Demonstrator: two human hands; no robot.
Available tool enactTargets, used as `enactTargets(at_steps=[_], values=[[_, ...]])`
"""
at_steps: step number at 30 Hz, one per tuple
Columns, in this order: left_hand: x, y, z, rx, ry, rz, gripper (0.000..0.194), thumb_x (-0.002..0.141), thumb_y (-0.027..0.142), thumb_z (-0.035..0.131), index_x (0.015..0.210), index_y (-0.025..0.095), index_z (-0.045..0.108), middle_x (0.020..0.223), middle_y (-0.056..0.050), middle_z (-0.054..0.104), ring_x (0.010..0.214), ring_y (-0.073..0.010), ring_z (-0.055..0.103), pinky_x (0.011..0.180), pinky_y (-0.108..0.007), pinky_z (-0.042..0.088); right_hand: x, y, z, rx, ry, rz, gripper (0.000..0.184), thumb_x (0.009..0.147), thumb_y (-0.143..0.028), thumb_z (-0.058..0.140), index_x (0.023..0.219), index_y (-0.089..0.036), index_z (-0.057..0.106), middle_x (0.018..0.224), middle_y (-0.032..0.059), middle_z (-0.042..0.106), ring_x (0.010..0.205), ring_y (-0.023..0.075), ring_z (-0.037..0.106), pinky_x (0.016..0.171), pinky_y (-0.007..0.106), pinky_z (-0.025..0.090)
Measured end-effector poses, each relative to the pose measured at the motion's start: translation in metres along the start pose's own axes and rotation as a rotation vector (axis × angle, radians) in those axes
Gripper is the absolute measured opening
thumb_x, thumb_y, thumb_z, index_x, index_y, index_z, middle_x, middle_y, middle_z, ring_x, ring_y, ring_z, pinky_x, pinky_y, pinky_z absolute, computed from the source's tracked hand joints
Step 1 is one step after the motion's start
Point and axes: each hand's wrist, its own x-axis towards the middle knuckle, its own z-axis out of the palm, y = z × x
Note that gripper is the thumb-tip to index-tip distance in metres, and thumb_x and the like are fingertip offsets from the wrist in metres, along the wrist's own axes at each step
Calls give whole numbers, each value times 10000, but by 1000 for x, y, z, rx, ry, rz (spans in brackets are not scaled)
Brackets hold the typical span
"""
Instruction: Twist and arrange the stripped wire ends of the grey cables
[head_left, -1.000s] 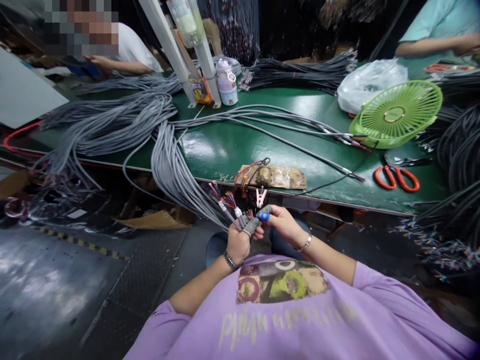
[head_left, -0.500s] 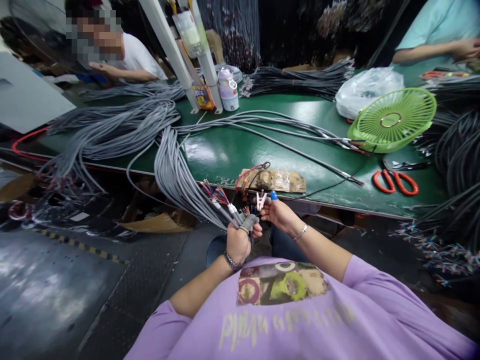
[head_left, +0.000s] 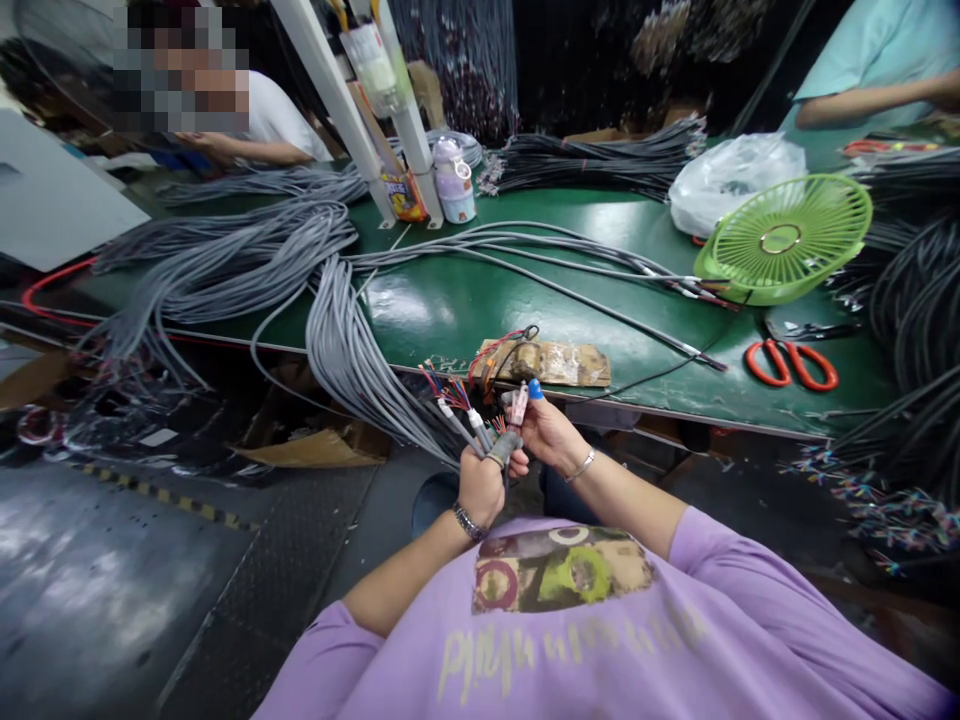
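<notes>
My left hand (head_left: 484, 484) is closed around the ends of several grey cables (head_left: 459, 424), with a grey covering on its thumb. Fanned coloured wires (head_left: 444, 383) stick out beyond the cables' white-wrapped ends. Close beside it, my right hand (head_left: 551, 432) is closed in a pinch on a small pale pink clip-like tool (head_left: 519, 405), held near the wires at the left thumb. A blue cap (head_left: 535, 389) covers one right fingertip. Just beyond both hands, a taped cardboard piece (head_left: 574, 363) with red and black leads lies at the bench edge.
On the green bench (head_left: 420, 310) lie a large grey cable bundle (head_left: 255, 250), orange-handled scissors (head_left: 791, 362), a green fan (head_left: 787, 240) and a plastic bag (head_left: 731, 178). A purple bottle (head_left: 454, 182) stands by the white post. Two people sit across the bench.
My right hand has moved slightly left, bringing the pink tool closer to the wires at my left thumb. The tool has turned more upright. My left hand has shifted a little to the right.
</notes>
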Motion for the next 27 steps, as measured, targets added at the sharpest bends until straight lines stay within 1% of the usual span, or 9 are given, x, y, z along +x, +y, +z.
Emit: enactTargets(at_steps=[4,7,11,13,15,18,21,23,27], values=[[-7,7,-2,-38,9,12,272,688,380,712,618,130,629,489,-7,615,387,-89,545,386,-183,397,-6,-2,-9,-43,-42,45,497,825,-633,469,843,-166,636,684,20,623,562,97,536,522,209,451],[-10,14,-4,-71,55,21,284,663,396,731,643,131,633,496,-1,617,391,-84,544,382,-174,392,-11,-8,-12,-82,-65,82,517,844,-635,432,859,-160,635,677,21,617,561,94,539,529,204,456],[-8,20,-3,-114,97,17,279,643,389,740,670,132,633,505,4,622,385,-75,539,376,-163,372,-10,-15,-8,-117,-64,93,428,836,-573,510,861,-163,632,719,28,642,580,95,559,524,204,459],[-6,22,0,-122,94,7,270,639,379,740,670,133,633,507,4,624,386,-75,541,377,-162,366,-8,-17,-5,-155,-33,50,332,809,-497,598,832,-167,626,707,18,640,571,92,554,515,202,450],[-4,22,1,-122,98,-7,264,641,374,737,665,133,634,510,5,624,389,-74,541,379,-162,364,-6,-16,-4,-199,-13,-2,300,766,-462,658,798,-166,619,647,-1,611,533,83,520,501,200,428],[-3,20,2,-111,97,4,264,653,379,729,654,131,636,504,7,617,389,-72,535,384,-166,368,-7,-11,-6,-307,42,-149,361,716,-514,679,711,-163,596,566,-23,550,483,70,445,481,202,384],[-2,17,1,-85,87,39,277,673,387,716,622,129,629,504,1,613,397,-76,538,394,-176,380,-13,-5,-11,-449,117,-311,441,710,-598,634,678,-160,593,572,-6,556,487,75,434,487,217,367],[-2,15,0,-75,86,48,282,687,389,705,608,130,625,502,0,611,397,-78,539,397,-179,383,-18,0,-14,-474,98,-293,469,714,-628,605,699,-160,597,590,5,569,488,78,434,489,227,367],[-3,12,0,-74,67,65,275,712,372,688,594,136,608,487,1,605,402,-86,548,393,-179,384,-33,9,-13,-427,-64,-159,398,685,-542,690,699,-168,552,569,-18,529,492,87,442,503,249,387]])
